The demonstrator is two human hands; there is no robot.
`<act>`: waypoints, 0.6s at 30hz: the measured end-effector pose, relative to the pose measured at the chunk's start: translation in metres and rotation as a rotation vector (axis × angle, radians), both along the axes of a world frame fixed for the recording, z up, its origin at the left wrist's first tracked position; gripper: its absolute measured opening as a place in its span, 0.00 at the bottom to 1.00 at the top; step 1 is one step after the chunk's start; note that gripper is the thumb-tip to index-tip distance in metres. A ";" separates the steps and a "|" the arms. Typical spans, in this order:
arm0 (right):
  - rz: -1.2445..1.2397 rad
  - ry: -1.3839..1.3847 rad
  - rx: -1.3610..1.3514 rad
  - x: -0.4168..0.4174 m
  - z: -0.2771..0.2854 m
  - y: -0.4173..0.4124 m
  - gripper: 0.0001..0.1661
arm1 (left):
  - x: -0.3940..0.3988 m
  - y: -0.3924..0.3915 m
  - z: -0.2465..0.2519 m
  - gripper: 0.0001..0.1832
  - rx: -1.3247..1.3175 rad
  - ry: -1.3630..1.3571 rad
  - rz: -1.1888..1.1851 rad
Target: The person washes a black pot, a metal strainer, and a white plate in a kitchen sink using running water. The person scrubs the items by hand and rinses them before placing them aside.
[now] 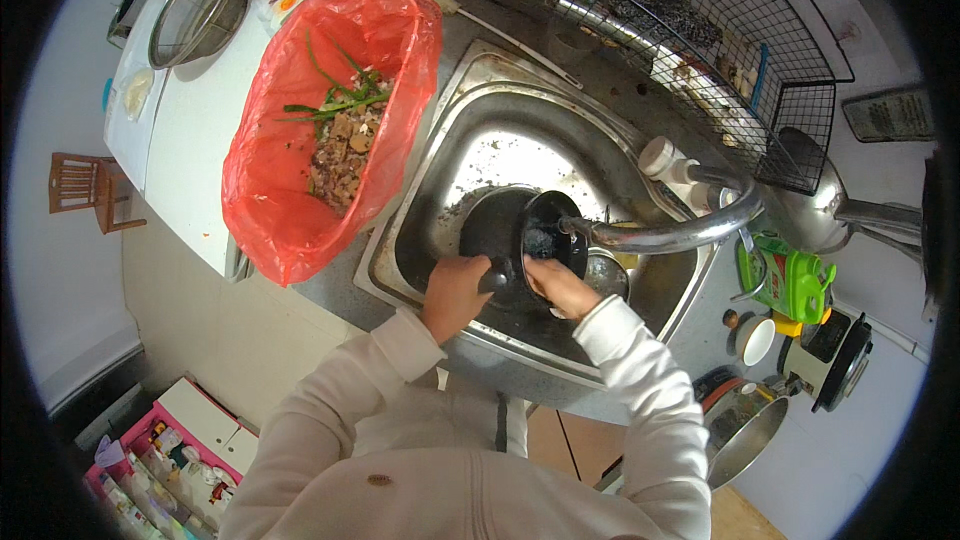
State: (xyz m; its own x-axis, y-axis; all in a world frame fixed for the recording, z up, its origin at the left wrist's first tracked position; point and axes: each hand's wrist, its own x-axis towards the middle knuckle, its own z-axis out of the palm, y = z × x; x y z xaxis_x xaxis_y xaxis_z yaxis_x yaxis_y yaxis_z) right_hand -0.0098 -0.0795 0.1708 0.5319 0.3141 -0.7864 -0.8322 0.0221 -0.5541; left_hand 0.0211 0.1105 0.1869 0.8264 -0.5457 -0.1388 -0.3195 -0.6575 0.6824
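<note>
My left hand is closed around a dark rounded part, probably the handle, of a black pan in the stainless steel sink. Tilted beside it under the spout of the curved metal faucet is a black bowl-like vessel. My right hand grips its near rim, with the thumb at the edge. Water seems to fall into this vessel. A small metal dish rests in the sink to the right, partly covered. Food scraps speckle the sink's floor.
Left of the sink stands a bin lined with a red plastic bag, holding food scraps. A mesh strainer sits on a white surface. Behind is a black wire rack. A green detergent jug and a white bowl are at right.
</note>
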 end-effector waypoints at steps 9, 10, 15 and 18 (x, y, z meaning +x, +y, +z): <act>1.579 -0.588 -0.967 -0.009 -0.064 -0.037 0.20 | -0.005 -0.008 0.015 0.13 -0.016 0.115 0.015; 1.299 -0.871 -1.095 -0.011 -0.090 -0.037 0.21 | -0.004 -0.009 0.016 0.13 -0.013 0.110 0.015; 0.210 -0.913 -0.183 -0.004 -0.150 -0.045 0.25 | 0.004 -0.008 0.021 0.14 -0.044 0.063 -0.018; 0.703 -0.742 -0.399 -0.010 -0.118 -0.041 0.25 | 0.009 -0.006 0.015 0.13 -0.029 0.010 -0.037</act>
